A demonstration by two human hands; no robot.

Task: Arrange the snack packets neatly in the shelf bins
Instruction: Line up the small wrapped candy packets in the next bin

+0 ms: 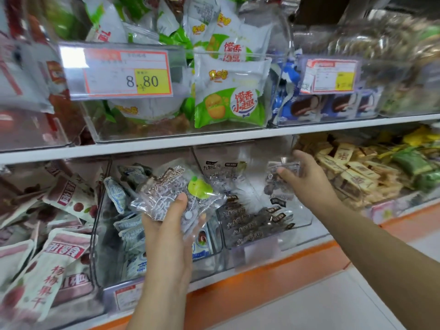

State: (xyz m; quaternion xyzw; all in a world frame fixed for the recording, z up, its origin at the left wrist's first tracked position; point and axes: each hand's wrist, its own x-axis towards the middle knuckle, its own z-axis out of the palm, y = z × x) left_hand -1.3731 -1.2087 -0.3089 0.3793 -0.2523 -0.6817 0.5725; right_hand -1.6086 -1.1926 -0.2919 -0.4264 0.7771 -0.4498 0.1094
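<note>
Clear packets: a bunch of see-through snack packets [176, 194] with dark contents and a green-yellow spot sits in the left hand, in front of the middle lower bin [273, 225].
Left hand: the left hand [166, 232] is raised palm-up, forearm coming from below, thumb pressed over the bunch; its grip is closed around those packets.
Small packet: one clear packet [284, 171], blurred, is above the middle lower bin, near its back.
Right hand: the right hand [307, 179] reaches forward over that bin, arm stretched from the lower right; thumb and fingers pinch the small packet.
Middle lower bin: clear plastic, holding dark-labelled packets stacked toward its front wall.
Left of that bin: a bin of blue-and-white packets [128, 225], then pink-and-white dried-fruit packets [54, 258].
Right of that bin: tan biscuit packets [352, 167] and green ones [412, 163].
Above that bin: the upper shelf [142, 145] carries green-and-white bun packets [228, 101] behind a price tag reading 8.80 [128, 72].
</note>
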